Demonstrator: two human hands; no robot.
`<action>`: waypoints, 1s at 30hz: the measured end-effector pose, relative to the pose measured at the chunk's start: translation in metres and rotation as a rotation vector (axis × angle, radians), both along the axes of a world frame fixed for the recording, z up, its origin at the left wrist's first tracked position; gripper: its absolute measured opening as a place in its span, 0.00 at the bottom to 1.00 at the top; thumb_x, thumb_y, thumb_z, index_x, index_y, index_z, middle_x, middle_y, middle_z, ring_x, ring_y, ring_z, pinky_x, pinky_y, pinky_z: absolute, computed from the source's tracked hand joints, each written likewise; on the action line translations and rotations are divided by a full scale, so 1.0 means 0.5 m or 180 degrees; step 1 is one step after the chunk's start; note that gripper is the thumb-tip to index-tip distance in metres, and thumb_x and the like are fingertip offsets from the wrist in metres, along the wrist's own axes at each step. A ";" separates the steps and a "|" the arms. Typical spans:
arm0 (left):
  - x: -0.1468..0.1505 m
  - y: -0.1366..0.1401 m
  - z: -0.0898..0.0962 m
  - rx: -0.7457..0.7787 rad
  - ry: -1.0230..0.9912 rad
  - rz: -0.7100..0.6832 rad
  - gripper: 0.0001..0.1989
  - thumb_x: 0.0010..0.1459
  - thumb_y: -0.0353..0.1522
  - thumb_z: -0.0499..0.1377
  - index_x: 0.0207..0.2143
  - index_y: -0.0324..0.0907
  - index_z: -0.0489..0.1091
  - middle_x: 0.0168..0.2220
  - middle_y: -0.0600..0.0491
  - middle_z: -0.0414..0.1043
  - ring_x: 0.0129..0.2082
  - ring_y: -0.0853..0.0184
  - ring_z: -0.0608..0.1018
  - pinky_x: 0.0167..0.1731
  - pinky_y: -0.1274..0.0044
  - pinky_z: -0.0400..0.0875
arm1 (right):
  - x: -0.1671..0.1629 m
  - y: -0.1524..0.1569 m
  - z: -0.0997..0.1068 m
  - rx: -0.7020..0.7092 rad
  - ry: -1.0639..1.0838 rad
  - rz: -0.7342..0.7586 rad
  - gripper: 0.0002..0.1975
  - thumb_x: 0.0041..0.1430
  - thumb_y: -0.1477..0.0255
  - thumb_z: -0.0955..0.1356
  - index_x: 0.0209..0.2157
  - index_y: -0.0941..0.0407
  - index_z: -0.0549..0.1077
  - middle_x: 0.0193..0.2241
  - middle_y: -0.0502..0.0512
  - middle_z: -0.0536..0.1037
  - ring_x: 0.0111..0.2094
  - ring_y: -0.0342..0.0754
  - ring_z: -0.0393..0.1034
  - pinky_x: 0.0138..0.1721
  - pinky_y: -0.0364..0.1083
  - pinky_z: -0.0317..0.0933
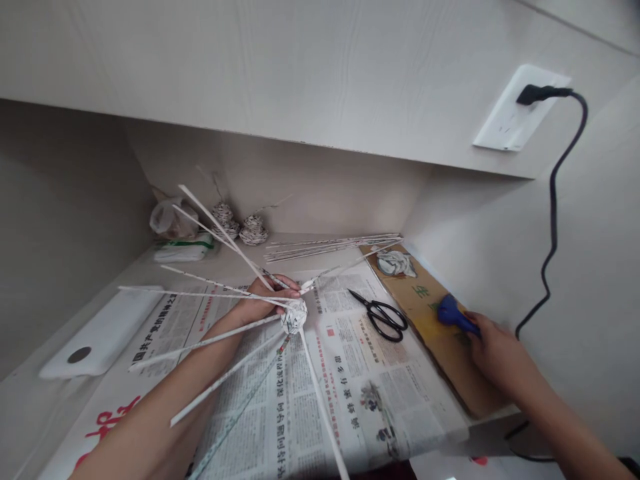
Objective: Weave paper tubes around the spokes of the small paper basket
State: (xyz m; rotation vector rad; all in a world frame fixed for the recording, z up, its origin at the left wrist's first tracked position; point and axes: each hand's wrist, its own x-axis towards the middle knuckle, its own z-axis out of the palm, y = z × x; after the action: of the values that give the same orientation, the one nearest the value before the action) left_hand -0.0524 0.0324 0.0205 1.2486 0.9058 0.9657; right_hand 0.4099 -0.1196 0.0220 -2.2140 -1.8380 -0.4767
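My left hand [273, 293] is closed around a small ball woven from rolled newspaper [294, 317]. Long paper sticks [225, 340] fan out from it to the left, towards me and away. Over on the right, my right hand [493, 347] grips a blue glue gun [453, 313] by its handle, above the cardboard strip [435, 333]. Its nozzle is hidden from this angle. Between the two hands lie black-handled scissors [383, 317] on the spread newspaper [320, 373], touched by neither hand.
Two woven paper gourd shapes [254, 230] stand at the back, near a plastic bag [173, 219]. A bundle of paper sticks [333, 248] lies along the rear. Crumpled paper [396, 263] rests on the cardboard. A white device [103, 333] is at left; a black cord [553, 200] hangs from the socket [523, 110].
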 end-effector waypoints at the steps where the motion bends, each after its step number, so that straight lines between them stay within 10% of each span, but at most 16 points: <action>1: 0.001 -0.001 0.003 -0.0010 0.0003 0.0001 0.24 0.32 0.41 0.76 0.28 0.34 0.75 0.17 0.54 0.72 0.13 0.74 0.67 0.14 0.81 0.60 | -0.008 -0.001 0.009 0.0030 0.0190 0.0074 0.22 0.60 0.72 0.59 0.51 0.64 0.73 0.40 0.71 0.82 0.40 0.63 0.78 0.44 0.57 0.70; 12: 0.015 -0.024 0.020 -0.0030 0.0077 -0.0358 0.24 0.33 0.42 0.76 0.27 0.33 0.76 0.16 0.54 0.71 0.14 0.73 0.68 0.14 0.81 0.59 | -0.311 -0.017 0.171 -0.1077 0.3683 0.0523 0.28 0.57 0.48 0.70 0.46 0.57 0.76 0.19 0.47 0.68 0.21 0.43 0.59 0.24 0.42 0.55; 30: 0.014 -0.015 -0.005 -0.0005 -0.0022 -0.0602 0.21 0.39 0.40 0.75 0.30 0.33 0.78 0.18 0.53 0.72 0.15 0.73 0.69 0.16 0.80 0.61 | -0.395 0.018 0.142 -0.1046 0.3375 0.1445 0.19 0.64 0.53 0.66 0.39 0.55 0.76 0.23 0.49 0.71 0.28 0.47 0.67 0.28 0.44 0.62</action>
State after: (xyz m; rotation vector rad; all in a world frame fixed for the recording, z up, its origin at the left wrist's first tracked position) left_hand -0.0453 0.0248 0.0182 1.3036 0.7677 0.8184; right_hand 0.2125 -0.1104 0.0929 -1.5412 -1.6984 0.9529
